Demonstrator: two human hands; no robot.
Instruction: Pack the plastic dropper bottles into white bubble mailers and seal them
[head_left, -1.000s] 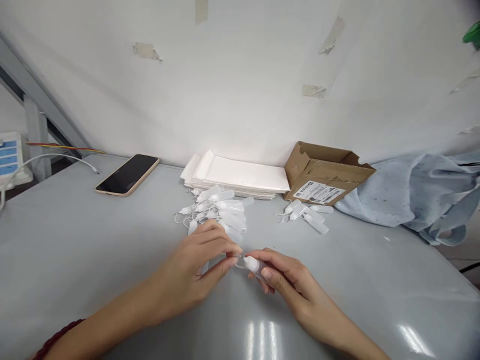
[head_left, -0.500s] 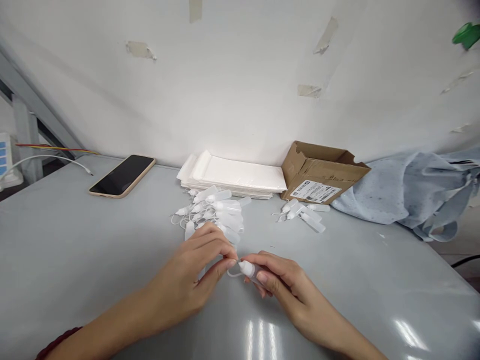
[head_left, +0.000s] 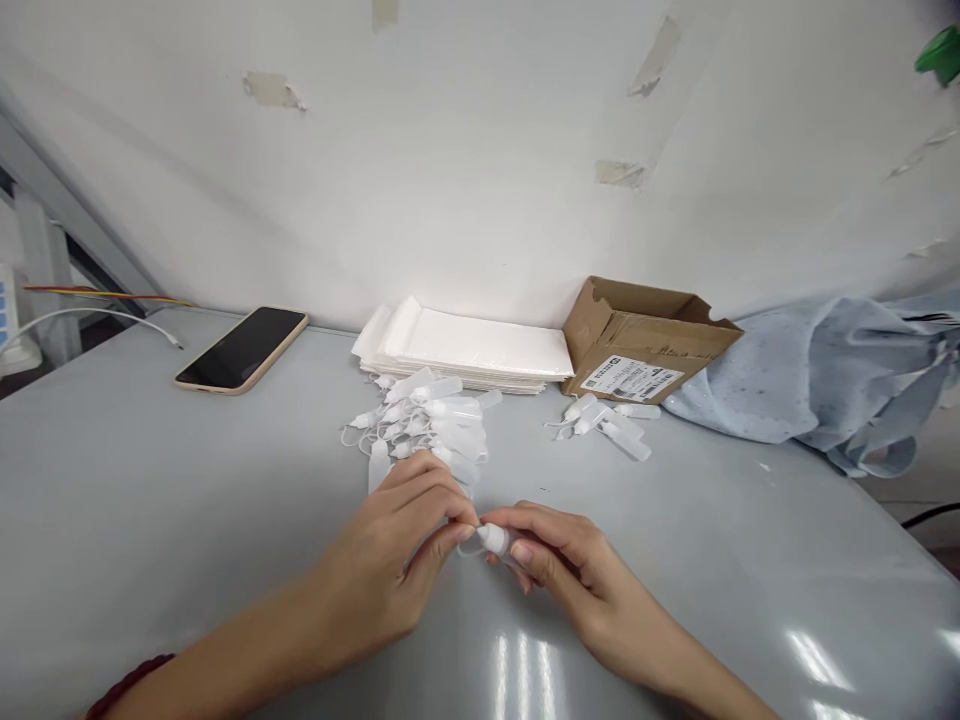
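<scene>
Between thumb and fingers, my right hand (head_left: 574, 570) grips a small translucent squeeze bottle (head_left: 496, 541) with a white pointed nozzle aimed left. A thin white strap loops from the bottle's neck toward my left hand (head_left: 416, 545), whose thumb and index finger pinch right at the nozzle tip. What sits in that pinch is mostly covered by the fingertips; the strap runs up to it. Just beyond my left hand lies a pile of similar squeeze bottles (head_left: 454, 410), partly covered by the knuckles. A smaller group of such bottles (head_left: 611, 425) lies farther right.
Behind the pile, a stack of white padded envelopes (head_left: 487, 345) lies against the wall. An open cardboard box (head_left: 649, 340) stands beside it, with pale blue cloth (head_left: 780, 375) to the right. A phone (head_left: 244, 350) rests at the back left of the grey table (head_left: 187, 500), near a white cable (head_left: 97, 312).
My left hand has shifted slightly right, bringing its pinch closer to the nozzle tip. The right hand stays almost still with the bottle. The whole view has tilted a little.
</scene>
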